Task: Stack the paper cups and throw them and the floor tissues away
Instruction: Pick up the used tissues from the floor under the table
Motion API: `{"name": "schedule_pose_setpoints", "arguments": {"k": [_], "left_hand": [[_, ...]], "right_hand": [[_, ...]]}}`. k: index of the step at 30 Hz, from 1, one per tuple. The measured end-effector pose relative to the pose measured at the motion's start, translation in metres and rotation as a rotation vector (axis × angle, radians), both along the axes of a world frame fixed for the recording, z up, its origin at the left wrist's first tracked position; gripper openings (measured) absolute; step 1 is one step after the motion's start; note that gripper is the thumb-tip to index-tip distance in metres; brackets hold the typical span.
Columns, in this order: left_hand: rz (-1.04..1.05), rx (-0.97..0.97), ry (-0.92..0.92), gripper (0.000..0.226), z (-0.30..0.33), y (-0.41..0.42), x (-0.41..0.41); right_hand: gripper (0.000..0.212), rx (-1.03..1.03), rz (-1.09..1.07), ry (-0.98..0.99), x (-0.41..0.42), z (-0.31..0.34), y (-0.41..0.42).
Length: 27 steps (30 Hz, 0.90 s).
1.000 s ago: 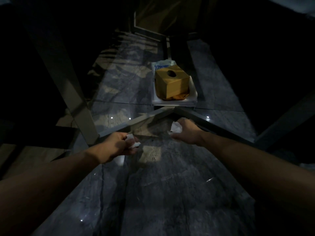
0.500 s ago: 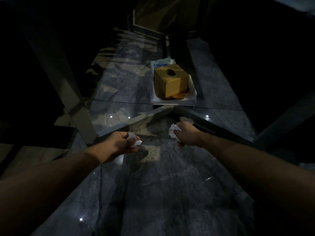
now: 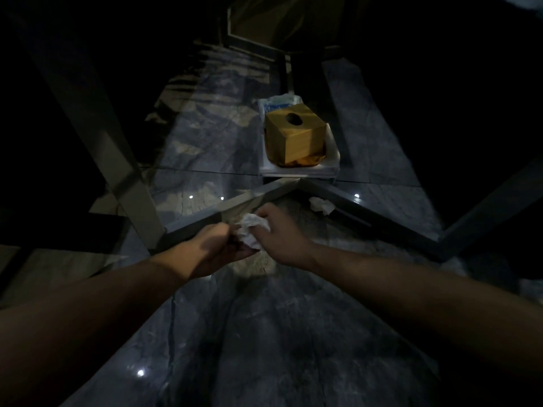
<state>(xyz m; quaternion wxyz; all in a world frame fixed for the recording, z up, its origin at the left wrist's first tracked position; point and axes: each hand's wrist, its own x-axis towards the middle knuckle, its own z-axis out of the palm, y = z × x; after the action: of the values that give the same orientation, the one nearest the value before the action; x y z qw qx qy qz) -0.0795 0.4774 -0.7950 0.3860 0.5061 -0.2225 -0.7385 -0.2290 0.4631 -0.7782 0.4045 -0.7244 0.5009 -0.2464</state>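
Note:
The scene is dim, over a dark marble floor. My left hand (image 3: 219, 249) and my right hand (image 3: 279, 236) meet low in the middle. Between them is a bunch of crumpled white tissue (image 3: 249, 232), touched by both hands. The left palm lies under the bunch, and the right fingers close on it from above. Another crumpled white tissue (image 3: 321, 205) lies on the floor just right of my hands, against a dark frame bar. No paper cups are in sight.
A yellow wooden tissue box (image 3: 295, 135) with a round hole stands on a white tray (image 3: 332, 168) ahead, a blue-and-white packet (image 3: 277, 102) behind it. Dark metal frame bars (image 3: 382, 221) form a V just past my hands. A slanted leg (image 3: 123, 183) rises at left.
My hands, each holding a tissue and apart before, have come together at the middle, joining the tissues into one bunch. A further tissue on the floor is now uncovered at right.

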Motion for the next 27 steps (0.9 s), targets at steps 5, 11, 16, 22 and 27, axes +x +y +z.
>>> {"name": "schedule_pose_setpoints", "arguments": {"k": [5, 11, 16, 22, 27], "left_hand": [[-0.079, -0.037, -0.011, 0.072, 0.008, -0.002, -0.007], [-0.061, 0.003, 0.063, 0.055, 0.008, -0.003, -0.020], [-0.021, 0.016, 0.070, 0.042, 0.007, -0.004, -0.023], [0.019, -0.007, -0.054, 0.033, -0.004, -0.007, -0.022], [0.111, 0.027, -0.086, 0.036, -0.007, -0.009, -0.010]], "right_hand": [[0.023, -0.168, 0.026, -0.063, 0.015, -0.001, 0.010], [0.017, -0.117, -0.053, -0.072, 0.014, -0.008, 0.011], [0.013, -0.262, -0.082, 0.069, 0.006, -0.012, 0.009], [0.017, -0.207, -0.065, 0.056, 0.005, -0.019, 0.007], [0.015, -0.159, 0.055, 0.035, 0.004, -0.015, 0.011]]}}
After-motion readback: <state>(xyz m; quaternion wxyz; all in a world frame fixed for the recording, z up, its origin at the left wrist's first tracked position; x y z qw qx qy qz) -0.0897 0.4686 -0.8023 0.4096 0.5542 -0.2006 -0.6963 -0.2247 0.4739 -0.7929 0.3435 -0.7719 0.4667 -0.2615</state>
